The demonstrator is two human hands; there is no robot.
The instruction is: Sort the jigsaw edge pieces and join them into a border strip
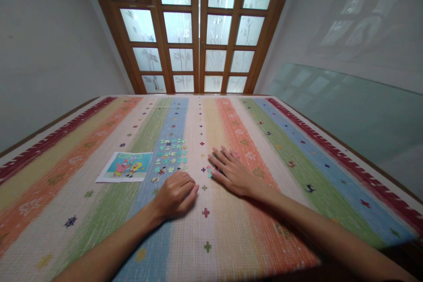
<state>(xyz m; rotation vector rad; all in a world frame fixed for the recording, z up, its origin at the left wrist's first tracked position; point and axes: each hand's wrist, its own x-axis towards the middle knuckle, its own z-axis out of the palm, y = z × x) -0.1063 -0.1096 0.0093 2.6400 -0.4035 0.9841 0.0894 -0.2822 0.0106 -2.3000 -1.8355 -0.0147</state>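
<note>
My left hand (176,194) rests on the striped rug (297,141) with its fingers curled under into a loose fist; nothing shows in it. Just beyond its knuckles lie several loose puzzle pieces (171,155), mostly teal and green, scattered on the blue stripe. My right hand (231,169) lies flat with the fingers stretched out to the left, covering a few puzzle pieces (209,170) at its fingertips. A cartoon reference picture (125,166) lies flat to the left of the pieces.
The rug spreads wide in coloured stripes with small cross marks. A wooden door with frosted glass panes (198,31) stands at the far end. Plain walls run along both sides, and a glass sheet (346,101) leans at the right.
</note>
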